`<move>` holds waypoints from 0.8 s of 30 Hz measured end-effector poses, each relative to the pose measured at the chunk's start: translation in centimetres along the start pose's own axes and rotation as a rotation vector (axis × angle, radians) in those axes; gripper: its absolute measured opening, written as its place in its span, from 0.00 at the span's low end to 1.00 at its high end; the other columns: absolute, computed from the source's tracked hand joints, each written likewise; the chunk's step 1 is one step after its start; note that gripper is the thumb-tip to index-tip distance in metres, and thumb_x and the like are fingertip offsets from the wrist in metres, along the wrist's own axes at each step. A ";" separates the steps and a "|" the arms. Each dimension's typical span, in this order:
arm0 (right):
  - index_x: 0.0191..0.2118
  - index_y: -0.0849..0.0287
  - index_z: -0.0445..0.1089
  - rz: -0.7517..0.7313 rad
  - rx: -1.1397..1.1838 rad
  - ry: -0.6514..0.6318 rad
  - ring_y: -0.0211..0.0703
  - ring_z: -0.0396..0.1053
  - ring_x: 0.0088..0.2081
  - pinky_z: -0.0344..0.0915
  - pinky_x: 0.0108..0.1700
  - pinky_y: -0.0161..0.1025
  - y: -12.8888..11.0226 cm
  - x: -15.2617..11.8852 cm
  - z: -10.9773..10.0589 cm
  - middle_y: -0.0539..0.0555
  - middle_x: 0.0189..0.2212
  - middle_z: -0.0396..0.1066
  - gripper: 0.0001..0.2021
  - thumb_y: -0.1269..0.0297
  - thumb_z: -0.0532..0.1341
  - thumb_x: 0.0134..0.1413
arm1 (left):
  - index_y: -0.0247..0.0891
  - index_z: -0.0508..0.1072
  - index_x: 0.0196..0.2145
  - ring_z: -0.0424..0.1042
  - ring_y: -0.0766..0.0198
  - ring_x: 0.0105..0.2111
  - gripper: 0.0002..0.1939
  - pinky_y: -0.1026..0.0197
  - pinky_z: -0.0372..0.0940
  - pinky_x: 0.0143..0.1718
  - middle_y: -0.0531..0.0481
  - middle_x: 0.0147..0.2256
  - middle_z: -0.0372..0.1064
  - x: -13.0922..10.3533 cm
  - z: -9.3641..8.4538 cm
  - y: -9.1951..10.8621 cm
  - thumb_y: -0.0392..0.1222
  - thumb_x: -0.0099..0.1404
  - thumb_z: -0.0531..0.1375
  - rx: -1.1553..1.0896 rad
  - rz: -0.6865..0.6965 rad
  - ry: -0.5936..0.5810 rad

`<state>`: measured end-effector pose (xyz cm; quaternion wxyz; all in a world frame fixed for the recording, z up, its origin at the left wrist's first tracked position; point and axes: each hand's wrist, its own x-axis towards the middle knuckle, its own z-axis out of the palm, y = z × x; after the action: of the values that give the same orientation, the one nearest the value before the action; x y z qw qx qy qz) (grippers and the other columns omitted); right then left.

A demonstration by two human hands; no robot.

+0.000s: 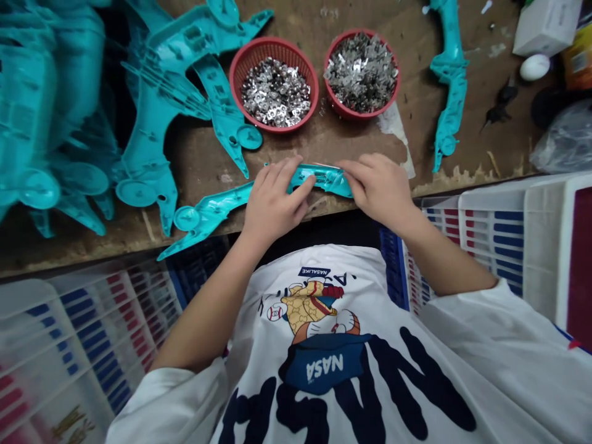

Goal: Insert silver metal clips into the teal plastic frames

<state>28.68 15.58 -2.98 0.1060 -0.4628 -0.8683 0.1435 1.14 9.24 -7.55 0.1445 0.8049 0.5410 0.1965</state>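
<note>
wooden table (296, 145): two red baskets (266, 49); left hand (277, 198), right hand (382, 188) gripping one teal part (226, 201)

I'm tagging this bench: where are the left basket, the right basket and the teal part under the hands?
Left basket (268, 49): head view, inner back wall.
Right basket (354, 115): head view, outer front wall.
Teal part (222, 202): head view, its left stretch.

Wooden table (416, 37) under and beyond the grip; brown surface scuffed, near edge chipped to the right. Pale slatted crates (543, 240) stand right of the grip, nearer than the table edge; similar slatted bins (74, 314) to its left.
</note>
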 end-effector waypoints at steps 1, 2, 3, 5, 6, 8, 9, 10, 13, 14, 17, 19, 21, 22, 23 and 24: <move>0.65 0.54 0.84 0.003 -0.011 0.022 0.61 0.73 0.50 0.69 0.54 0.54 -0.3 -0.1 0.4 0.63 0.45 0.79 0.23 0.57 0.52 0.85 | 0.55 0.74 0.74 0.66 0.37 0.80 0.29 0.25 0.62 0.78 0.40 0.81 0.65 0.0 0.0 -0.1 0.44 0.78 0.64 0.004 0.006 0.009; 0.65 0.53 0.84 0.005 -0.022 0.038 0.62 0.71 0.50 0.69 0.55 0.56 -0.6 -0.1 0.8 0.63 0.44 0.78 0.23 0.58 0.53 0.84 | 0.56 0.74 0.74 0.66 0.37 0.80 0.29 0.25 0.62 0.78 0.40 0.81 0.65 -0.1 0.0 -0.1 0.44 0.78 0.63 0.009 0.012 0.015; 0.65 0.52 0.84 0.010 -0.032 0.047 0.63 0.70 0.51 0.68 0.57 0.57 -0.9 0.0 1.1 0.62 0.44 0.77 0.23 0.58 0.53 0.84 | 0.56 0.74 0.74 0.66 0.37 0.80 0.29 0.26 0.63 0.78 0.41 0.81 0.65 -0.1 0.0 -0.1 0.43 0.78 0.63 0.014 0.019 0.018; 0.66 0.50 0.84 0.031 -0.048 0.044 0.64 0.69 0.52 0.67 0.58 0.61 -1.5 0.0 1.8 0.63 0.43 0.76 0.23 0.59 0.53 0.84 | 0.55 0.74 0.74 0.66 0.37 0.80 0.29 0.26 0.62 0.78 0.42 0.81 0.65 -0.1 0.0 0.0 0.43 0.78 0.63 0.024 0.035 0.014; 0.66 0.51 0.84 0.046 -0.050 0.038 0.65 0.68 0.53 0.67 0.59 0.62 -1.8 0.0 2.0 0.63 0.43 0.76 0.23 0.59 0.53 0.84 | 0.55 0.74 0.74 0.66 0.36 0.80 0.29 0.26 0.61 0.79 0.42 0.81 0.66 -0.1 0.0 0.0 0.42 0.78 0.63 0.026 0.039 0.009; 0.67 0.53 0.83 0.078 -0.039 0.024 0.67 0.66 0.54 0.66 0.60 0.64 -2.6 -0.2 2.4 0.65 0.44 0.75 0.24 0.61 0.53 0.83 | 0.52 0.73 0.75 0.66 0.35 0.80 0.30 0.26 0.59 0.80 0.41 0.79 0.69 -0.1 0.0 0.2 0.43 0.79 0.62 0.017 0.029 0.004; 0.67 0.54 0.83 0.096 -0.030 0.019 0.68 0.66 0.55 0.66 0.61 0.65 -3.0 -0.4 2.6 0.65 0.45 0.74 0.24 0.62 0.53 0.82 | 0.50 0.71 0.77 0.66 0.35 0.80 0.31 0.26 0.58 0.81 0.40 0.78 0.70 0.0 0.0 0.2 0.44 0.80 0.61 0.008 0.016 0.002; 0.68 0.55 0.82 0.113 -0.019 0.017 0.69 0.65 0.56 0.66 0.61 0.66 -3.3 -0.5 2.7 0.66 0.47 0.74 0.24 0.62 0.53 0.82 | 0.48 0.69 0.78 0.66 0.35 0.80 0.32 0.27 0.58 0.81 0.38 0.78 0.70 0.0 0.0 0.3 0.45 0.80 0.60 0.001 0.004 0.003; 0.69 0.56 0.80 0.144 0.019 0.039 0.70 0.63 0.59 0.66 0.64 0.69 -3.7 -1.0 3.3 0.68 0.52 0.73 0.23 0.63 0.55 0.80 | 0.44 0.64 0.82 0.66 0.35 0.80 0.36 0.29 0.58 0.81 0.37 0.79 0.68 0.2 0.1 0.3 0.47 0.81 0.59 0.003 -0.009 0.008; 0.69 0.56 0.80 0.140 0.036 0.059 0.69 0.63 0.60 0.65 0.65 0.70 -3.6 -1.1 3.5 0.68 0.55 0.73 0.23 0.63 0.55 0.80 | 0.45 0.64 0.83 0.66 0.35 0.80 0.36 0.29 0.58 0.80 0.37 0.80 0.67 0.3 0.1 0.2 0.48 0.81 0.59 0.008 -0.004 0.008; 0.65 0.52 0.81 0.084 0.091 0.151 0.66 0.65 0.61 0.66 0.67 0.70 -2.7 -1.4 4.1 0.65 0.56 0.74 0.21 0.65 0.54 0.81 | 0.48 0.65 0.82 0.66 0.35 0.80 0.35 0.29 0.59 0.79 0.40 0.81 0.65 0.5 0.1 0.1 0.49 0.81 0.59 0.007 0.006 0.003; 0.62 0.49 0.82 0.046 0.108 0.198 0.65 0.66 0.62 0.65 0.67 0.68 -2.0 -1.4 4.2 0.63 0.53 0.75 0.20 0.64 0.53 0.83 | 0.49 0.66 0.82 0.66 0.35 0.80 0.35 0.29 0.59 0.79 0.41 0.81 0.65 0.6 0.0 0.0 0.49 0.81 0.60 -0.004 0.003 -0.007; 0.59 0.48 0.83 0.034 0.102 0.202 0.64 0.67 0.62 0.64 0.67 0.68 -1.6 -1.4 3.9 0.62 0.50 0.76 0.19 0.63 0.53 0.85 | 0.50 0.68 0.81 0.66 0.35 0.80 0.34 0.28 0.59 0.79 0.42 0.81 0.66 0.7 0.0 0.1 0.49 0.81 0.61 -0.015 -0.002 -0.020; 0.58 0.48 0.84 0.036 0.090 0.184 0.65 0.67 0.62 0.63 0.67 0.68 -1.6 -1.3 3.6 0.61 0.49 0.77 0.19 0.62 0.53 0.85 | 0.50 0.69 0.81 0.66 0.35 0.80 0.33 0.28 0.59 0.79 0.42 0.81 0.66 0.7 -0.1 0.1 0.48 0.81 0.61 -0.017 -0.003 -0.026; 0.57 0.47 0.84 0.042 0.075 0.156 0.65 0.67 0.62 0.63 0.66 0.67 -1.6 -1.2 3.3 0.61 0.49 0.77 0.19 0.61 0.54 0.86 | 0.49 0.69 0.80 0.67 0.35 0.79 0.33 0.28 0.59 0.79 0.43 0.80 0.66 0.8 -0.1 0.1 0.48 0.81 0.61 -0.015 -0.003 -0.031; 0.57 0.47 0.84 0.048 0.059 0.126 0.65 0.67 0.63 0.63 0.66 0.67 -1.7 -1.0 3.0 0.61 0.48 0.77 0.18 0.61 0.54 0.86 | 0.49 0.69 0.80 0.67 0.35 0.79 0.33 0.28 0.59 0.79 0.43 0.81 0.66 0.8 0.0 0.1 0.47 0.81 0.60 -0.009 -0.002 -0.036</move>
<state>27.01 13.36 -5.21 0.1705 -0.4884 -0.8439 0.1424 1.45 9.97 -7.35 0.1579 0.8071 0.5382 0.1845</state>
